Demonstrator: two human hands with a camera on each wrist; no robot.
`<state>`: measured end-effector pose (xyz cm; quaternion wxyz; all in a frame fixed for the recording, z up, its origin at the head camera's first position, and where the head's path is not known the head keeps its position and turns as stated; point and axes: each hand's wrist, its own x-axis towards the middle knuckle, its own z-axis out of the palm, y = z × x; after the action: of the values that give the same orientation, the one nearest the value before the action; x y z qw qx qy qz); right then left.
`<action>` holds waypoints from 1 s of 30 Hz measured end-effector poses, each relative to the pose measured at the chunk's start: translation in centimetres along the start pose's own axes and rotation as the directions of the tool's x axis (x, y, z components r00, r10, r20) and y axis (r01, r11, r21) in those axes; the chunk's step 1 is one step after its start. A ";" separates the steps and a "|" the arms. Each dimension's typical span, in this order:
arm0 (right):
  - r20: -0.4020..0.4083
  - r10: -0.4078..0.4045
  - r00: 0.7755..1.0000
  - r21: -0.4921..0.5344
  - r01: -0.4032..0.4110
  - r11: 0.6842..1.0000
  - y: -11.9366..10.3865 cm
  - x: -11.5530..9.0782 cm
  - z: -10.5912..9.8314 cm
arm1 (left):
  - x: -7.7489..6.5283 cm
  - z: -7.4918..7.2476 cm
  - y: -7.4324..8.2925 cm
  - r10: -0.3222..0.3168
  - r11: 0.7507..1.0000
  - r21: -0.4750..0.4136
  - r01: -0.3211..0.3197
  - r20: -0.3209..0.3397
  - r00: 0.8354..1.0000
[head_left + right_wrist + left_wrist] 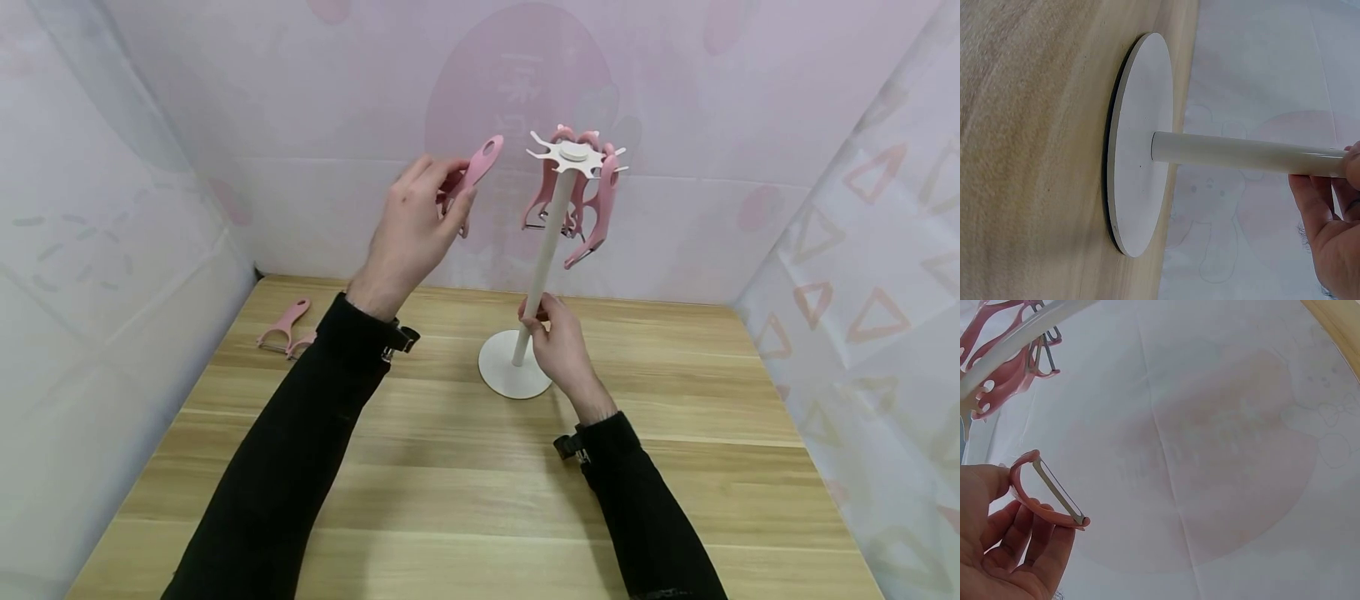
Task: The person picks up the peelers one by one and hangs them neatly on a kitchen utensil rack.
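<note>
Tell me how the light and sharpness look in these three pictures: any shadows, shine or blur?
Head view: soft shadows on the wooden tabletop near the black sleeves; left wrist view: the printed backdrop looks pale and hazy, the held pink peeler clearer; right wrist view: faint shine along the white pole, wood grain smeared at left.

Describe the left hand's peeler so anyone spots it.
On the wooden table stands a white rack. Left of its top in the head view, the left hand holds a pink peeler, handle end up. Unlike the hanging peelers and the tabletop peelers, it alone is held.
</note>
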<state>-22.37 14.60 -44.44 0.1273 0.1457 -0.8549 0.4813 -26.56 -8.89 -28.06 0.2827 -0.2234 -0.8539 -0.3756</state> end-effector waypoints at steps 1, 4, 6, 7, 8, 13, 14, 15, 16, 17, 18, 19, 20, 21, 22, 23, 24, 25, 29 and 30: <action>0.000 0.001 1.000 -0.002 -0.001 1.000 0.0 0.0 0.0 | 0.1 0.0 0.1 0.006 1.000 -0.013 -0.006 -0.003 1.000; -0.002 0.003 1.000 -0.009 -0.003 1.000 0.0 0.0 0.0 | 0.3 0.2 0.4 0.020 0.998 -0.051 -0.021 -0.014 1.000; -0.003 0.004 1.000 -0.013 -0.004 1.000 0.0 0.0 0.0 | 0.4 0.2 0.6 0.026 0.997 -0.075 -0.028 -0.020 0.999; -0.003 0.004 1.000 -0.014 -0.004 1.000 0.0 0.0 0.0 | 0.4 0.2 0.8 0.027 0.996 -0.084 -0.028 -0.021 0.999; -0.003 0.004 1.000 -0.015 -0.004 1.000 0.0 0.0 0.0 | 0.5 0.2 0.9 0.027 0.995 -0.092 -0.029 -0.023 0.999; -0.002 -0.005 1.000 -0.015 0.004 1.000 0.0 0.0 0.0 | 0.7 0.2 1.7 0.028 0.989 -0.144 -0.032 -0.024 0.999; -0.002 -0.007 1.000 -0.012 0.007 1.000 0.0 0.0 0.0 | 0.7 0.2 1.8 0.031 0.988 -0.153 -0.034 -0.023 0.999; -0.002 -0.008 1.000 -0.010 0.008 1.000 0.0 0.0 0.0 | 0.8 0.2 2.0 0.035 0.986 -0.163 -0.039 -0.023 0.999; -0.002 -0.007 1.000 -0.009 0.007 1.000 0.0 0.0 0.0 | 0.8 0.2 2.1 0.040 0.984 -0.172 -0.043 -0.022 0.999; -0.001 -0.008 1.000 -0.007 0.008 1.000 0.0 0.0 0.0 | 0.8 0.2 2.3 0.046 0.983 -0.176 -0.049 -0.023 0.999; 0.000 -0.008 1.000 -0.005 0.008 1.000 0.0 0.0 0.0 | 0.9 0.2 2.4 0.051 0.982 -0.181 -0.055 -0.025 0.998; 0.001 -0.009 1.000 -0.004 0.009 1.000 0.0 0.0 0.0 | 0.9 0.2 2.6 0.058 0.981 -0.184 -0.062 -0.028 0.998; 0.002 -0.010 1.000 -0.005 0.010 1.000 0.0 0.0 0.0 | 0.9 0.2 2.7 0.062 0.980 -0.188 -0.067 -0.029 0.998; 0.002 -0.008 1.000 -0.009 0.008 1.000 0.0 0.0 0.0 | 1.0 0.3 2.8 0.068 0.978 -0.194 -0.073 -0.032 0.997; 0.002 -0.009 1.000 -0.011 0.009 1.000 0.0 0.0 0.0 | 1.0 0.3 2.9 0.074 0.977 -0.199 -0.079 -0.034 0.997; 0.002 -0.009 1.000 -0.014 0.009 1.000 0.0 0.0 0.0 | 1.0 0.3 3.0 0.079 0.975 -0.204 -0.085 -0.038 0.996; 0.002 -0.009 1.000 -0.017 0.009 1.000 0.1 0.1 0.0 | 1.1 0.2 3.1 0.086 0.974 -0.208 -0.093 -0.042 0.995; 0.002 -0.009 1.000 -0.018 0.009 1.000 0.0 0.1 0.0 | 1.1 0.2 3.2 0.094 0.972 -0.212 -0.102 -0.046 0.994; 0.001 -0.005 1.000 -0.024 0.005 1.000 0.1 0.1 0.0 | 1.2 0.3 3.5 0.114 0.969 -0.218 -0.121 -0.043 0.993; 0.001 -0.004 1.000 -0.024 0.004 1.000 0.1 0.1 0.1 | 1.2 0.3 3.6 0.116 0.968 -0.217 -0.122 -0.040 0.992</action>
<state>-22.46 14.58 -44.48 0.1295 0.1461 -0.8605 0.4706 -25.39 -6.22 -25.59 0.2899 -0.2991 -0.7884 -0.4527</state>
